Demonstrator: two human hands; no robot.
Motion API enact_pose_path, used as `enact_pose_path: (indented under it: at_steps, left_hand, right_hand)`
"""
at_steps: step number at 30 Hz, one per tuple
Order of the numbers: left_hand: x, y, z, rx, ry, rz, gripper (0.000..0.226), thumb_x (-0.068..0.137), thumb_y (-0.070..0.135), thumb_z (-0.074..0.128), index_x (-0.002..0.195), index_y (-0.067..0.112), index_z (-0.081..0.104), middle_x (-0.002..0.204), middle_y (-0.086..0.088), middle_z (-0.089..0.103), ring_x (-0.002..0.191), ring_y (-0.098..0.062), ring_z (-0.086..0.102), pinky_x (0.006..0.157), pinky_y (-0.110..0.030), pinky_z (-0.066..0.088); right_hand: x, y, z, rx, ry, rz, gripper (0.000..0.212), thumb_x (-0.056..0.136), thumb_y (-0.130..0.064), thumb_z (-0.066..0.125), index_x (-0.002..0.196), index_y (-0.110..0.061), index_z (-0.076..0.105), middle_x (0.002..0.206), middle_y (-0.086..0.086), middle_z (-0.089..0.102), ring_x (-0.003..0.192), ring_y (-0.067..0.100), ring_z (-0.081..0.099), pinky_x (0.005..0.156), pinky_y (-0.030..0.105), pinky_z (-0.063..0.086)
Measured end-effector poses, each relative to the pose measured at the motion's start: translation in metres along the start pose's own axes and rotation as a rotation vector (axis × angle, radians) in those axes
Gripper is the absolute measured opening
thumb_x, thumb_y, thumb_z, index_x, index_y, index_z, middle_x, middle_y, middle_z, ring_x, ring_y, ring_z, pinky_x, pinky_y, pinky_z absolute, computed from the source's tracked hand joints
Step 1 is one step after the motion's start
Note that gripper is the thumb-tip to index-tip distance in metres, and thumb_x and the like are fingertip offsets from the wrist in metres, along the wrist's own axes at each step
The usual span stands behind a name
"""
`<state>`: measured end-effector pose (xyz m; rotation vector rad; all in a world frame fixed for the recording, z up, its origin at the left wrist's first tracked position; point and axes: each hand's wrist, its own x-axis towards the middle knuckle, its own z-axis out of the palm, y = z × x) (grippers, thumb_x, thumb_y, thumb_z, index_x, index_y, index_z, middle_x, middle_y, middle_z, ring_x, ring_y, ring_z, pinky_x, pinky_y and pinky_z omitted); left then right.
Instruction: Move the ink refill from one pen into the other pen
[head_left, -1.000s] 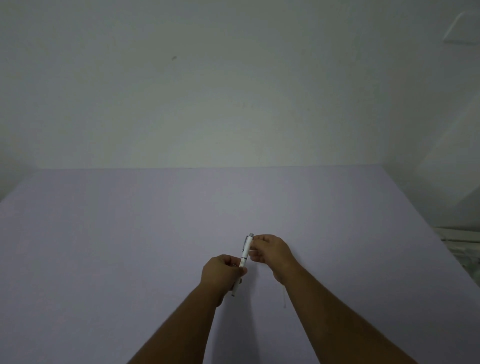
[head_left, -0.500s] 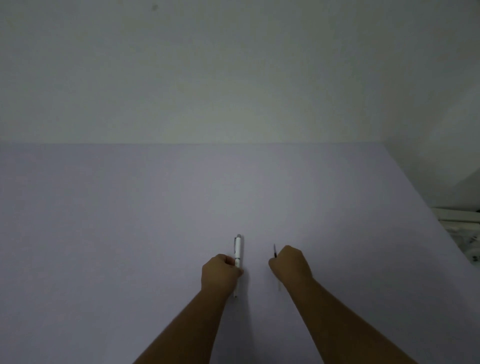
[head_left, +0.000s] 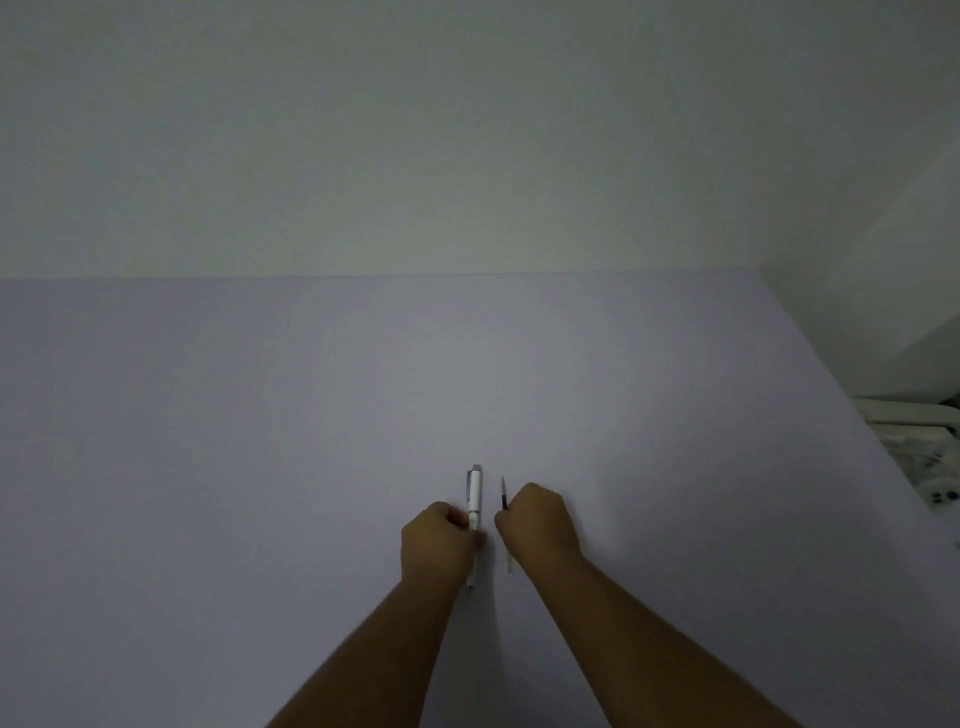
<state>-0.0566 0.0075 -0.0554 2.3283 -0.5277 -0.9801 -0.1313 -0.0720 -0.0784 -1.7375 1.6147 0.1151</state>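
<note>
My left hand (head_left: 441, 540) is closed around a white pen (head_left: 474, 493) that points away from me, its clip end up and its lower end showing below my fist. A short gap to the right, my right hand (head_left: 537, 522) grips a thin ink refill (head_left: 503, 494). The refill's dark tip sticks out above my fingers and its pale tail shows below my wrist. Pen and refill lie roughly parallel and do not touch. No second pen is visible.
The pale lilac table (head_left: 260, 441) runs to a plain wall at the back. Its right edge slants down toward white objects (head_left: 924, 457) beside the table at the far right.
One second ago both hands met at the pen. They have since separated, the right hand drawing the refill out to the right. The camera has tilted down.
</note>
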Motion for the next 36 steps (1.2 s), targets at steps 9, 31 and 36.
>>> enact_pose_path:
  at_steps: [9, 31, 36]
  left_hand:
    - [0.000, 0.001, 0.001, -0.014, 0.010, -0.006, 0.023, 0.084, 0.017, 0.069, 0.105, 0.008, 0.067, 0.105, -0.008, 0.069, 0.078, -0.011, 0.053, 0.071, -0.019, 0.041]
    - [-0.006, 0.002, -0.003, 0.021, -0.013, -0.005, 0.022, 0.081, 0.023, 0.072, 0.098, 0.012, 0.063, 0.103, -0.007, 0.068, 0.079, -0.013, 0.053, 0.070, -0.021, 0.040]
    - [-0.015, 0.006, -0.010, 0.018, -0.008, 0.015, 0.026, 0.086, 0.024, 0.066, 0.107, 0.011, 0.058, 0.093, -0.003, 0.063, 0.085, -0.015, 0.054, 0.072, -0.023, 0.041]
  right_hand:
    - [0.000, 0.001, 0.003, -0.002, -0.020, -0.030, 0.024, 0.077, -0.018, 0.055, 0.094, -0.004, 0.067, 0.098, 0.015, 0.072, 0.090, 0.031, 0.070, 0.070, 0.034, 0.054]
    - [-0.007, 0.004, -0.003, 0.052, 0.002, -0.027, 0.035, 0.086, -0.035, 0.052, 0.088, -0.004, 0.066, 0.089, 0.015, 0.069, 0.081, 0.029, 0.067, 0.065, 0.031, 0.049]
    - [-0.010, 0.005, -0.007, 0.070, 0.068, -0.035, 0.048, 0.092, -0.044, 0.043, 0.103, -0.001, 0.061, 0.105, 0.017, 0.068, 0.095, 0.031, 0.065, 0.077, 0.034, 0.052]
